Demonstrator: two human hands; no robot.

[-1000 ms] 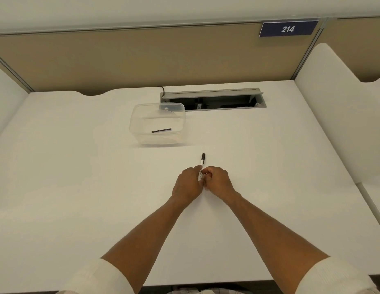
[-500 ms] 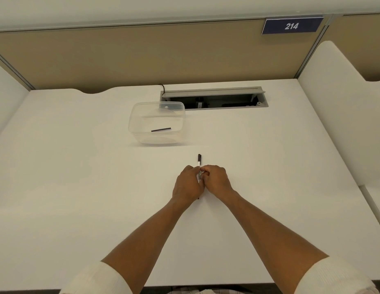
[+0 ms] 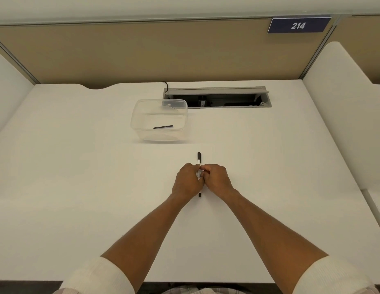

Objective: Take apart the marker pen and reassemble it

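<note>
A thin marker pen (image 3: pixel 198 162) with a white barrel and black cap points away from me over the middle of the white desk (image 3: pixel 78 187). Its black rear end shows below my hands. My left hand (image 3: pixel 185 181) and my right hand (image 3: pixel 216 179) press together around the barrel, both closed on it, hiding most of the white part. A slim black stick-like piece (image 3: pixel 163 127) lies inside a clear plastic container (image 3: pixel 140 107) farther back and to the left.
An open cable hatch (image 3: pixel 216 90) is set into the desk behind the container. Beige partition panels (image 3: pixel 142 54) close the back, white side dividers (image 3: pixel 342 115) flank the desk. A blue sign reads 214 (image 3: pixel 298 25).
The pen has turned from a slight rightward tilt to pointing straight away from me, and its black rear end now shows below my hands. Both hands kept their hold.
</note>
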